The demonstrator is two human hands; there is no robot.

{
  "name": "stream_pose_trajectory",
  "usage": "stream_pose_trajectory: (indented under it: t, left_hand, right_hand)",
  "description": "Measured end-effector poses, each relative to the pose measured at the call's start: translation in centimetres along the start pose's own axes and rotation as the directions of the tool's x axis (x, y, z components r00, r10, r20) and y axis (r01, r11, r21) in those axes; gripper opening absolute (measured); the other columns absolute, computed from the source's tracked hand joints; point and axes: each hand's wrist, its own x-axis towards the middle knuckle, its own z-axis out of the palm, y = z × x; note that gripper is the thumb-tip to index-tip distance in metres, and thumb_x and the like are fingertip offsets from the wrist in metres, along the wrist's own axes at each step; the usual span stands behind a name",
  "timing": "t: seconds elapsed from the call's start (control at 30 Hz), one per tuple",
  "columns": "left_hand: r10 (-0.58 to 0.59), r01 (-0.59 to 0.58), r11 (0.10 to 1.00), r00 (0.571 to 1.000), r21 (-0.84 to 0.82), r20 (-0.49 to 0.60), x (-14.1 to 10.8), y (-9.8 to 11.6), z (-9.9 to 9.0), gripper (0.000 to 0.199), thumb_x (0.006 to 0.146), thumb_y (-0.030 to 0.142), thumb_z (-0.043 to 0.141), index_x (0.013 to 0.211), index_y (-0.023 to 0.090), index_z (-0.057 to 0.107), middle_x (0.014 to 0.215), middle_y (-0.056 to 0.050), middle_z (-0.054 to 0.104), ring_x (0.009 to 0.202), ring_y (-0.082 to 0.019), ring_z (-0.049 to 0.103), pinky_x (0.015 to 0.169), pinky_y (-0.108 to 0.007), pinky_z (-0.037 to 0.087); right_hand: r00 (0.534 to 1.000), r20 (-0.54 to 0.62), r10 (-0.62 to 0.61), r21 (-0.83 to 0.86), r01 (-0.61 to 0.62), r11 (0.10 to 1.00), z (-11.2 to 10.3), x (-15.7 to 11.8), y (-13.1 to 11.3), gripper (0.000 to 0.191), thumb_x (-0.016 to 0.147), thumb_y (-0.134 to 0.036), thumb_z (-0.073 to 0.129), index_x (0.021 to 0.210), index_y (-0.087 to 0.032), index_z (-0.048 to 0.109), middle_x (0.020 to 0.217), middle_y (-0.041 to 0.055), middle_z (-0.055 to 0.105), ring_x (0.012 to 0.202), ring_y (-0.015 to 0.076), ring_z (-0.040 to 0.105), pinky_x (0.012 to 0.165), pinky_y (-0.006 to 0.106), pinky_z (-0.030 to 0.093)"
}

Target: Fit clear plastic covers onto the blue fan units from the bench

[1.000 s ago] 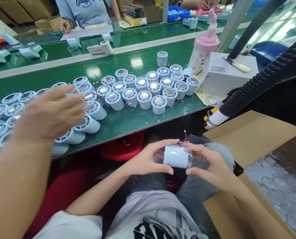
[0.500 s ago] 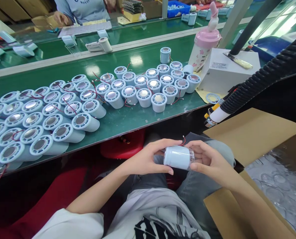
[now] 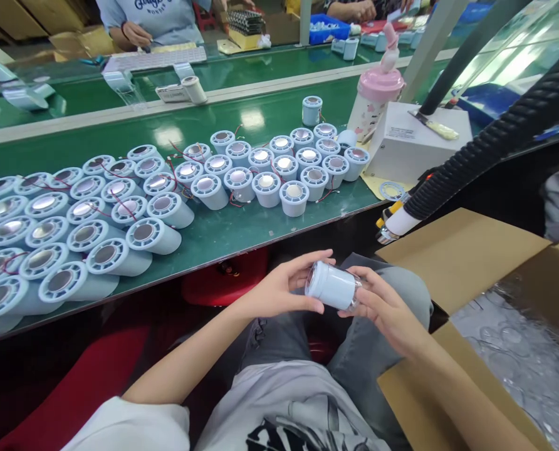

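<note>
A light-blue cylindrical housing (image 3: 334,287) with a clear plastic cover on its right end is held over my lap, tilted, its ringed left end turned partly up. My right hand (image 3: 383,307) is closed round the clear-covered end, thumb on the near side. My left hand (image 3: 284,288) curves about the ringed end, with thumb and fingertips at its edges and a gap at the palm. Many similar light-blue housings (image 3: 266,188) with silver discs and thin red wires stand or lean in rows on the green bench (image 3: 242,235).
At right, an open cardboard box (image 3: 467,257) holds clear plastic covers (image 3: 509,351). A black ribbed hose (image 3: 477,141) slants over it. On the bench stand a white metal box (image 3: 415,141) and a pink-lidded cup (image 3: 378,88). Co-workers' hands (image 3: 136,34) are across the line.
The housing has turned so its ringed end shows more. My right hand has wrapped further round the covered end. My left grasp looks looser. The view has shifted slightly.
</note>
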Motion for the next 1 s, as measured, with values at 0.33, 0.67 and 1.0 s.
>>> stream_pose_trajectory:
  t: [0.33,0.67,1.0]
  left_hand:
    - [-0.105,0.131,0.974,0.984,-0.184,0.141,11.0,-0.8,-0.4,0.072,0.059,0.031,0.086,0.124,0.014,0.061,0.134,-0.017,0.056,0.130,-0.032,0.047,0.109,-0.044,0.034]
    - [-0.135,0.150,0.983,0.982,-0.110,0.133,10.5,0.2,-0.9,0.070,0.059,0.028,0.086,0.124,0.017,0.061,0.136,-0.014,0.055,0.130,-0.031,0.047,0.110,-0.045,0.033]
    - [-0.139,0.148,0.987,0.982,-0.059,0.127,9.9,0.7,-0.7,0.068,0.061,0.026,0.085,0.124,0.016,0.061,0.129,-0.013,0.061,0.122,-0.028,0.055,0.109,-0.045,0.034]
  right_hand:
    - [0.917,-0.335,-0.216,0.327,0.328,0.886,0.0,2.2,2.5,0.026,0.085,-0.043,0.065,0.101,-0.026,0.054,0.107,0.0010,0.066,0.100,0.0224,0.065,0.097,0.048,0.048]
    - [0.920,-0.313,-0.235,0.389,0.350,0.852,0.5,2.4,2.8,0.021,0.087,-0.040,0.062,0.101,-0.026,0.057,0.111,0.0008,0.066,0.103,0.0215,0.064,0.107,0.047,0.039]
    - [0.931,-0.285,-0.229,0.398,0.332,0.855,0.4,2.5,2.9,0.022,0.087,-0.043,0.061,0.101,-0.026,0.059,0.111,0.0017,0.067,0.103,0.0226,0.064,0.102,0.049,0.044]
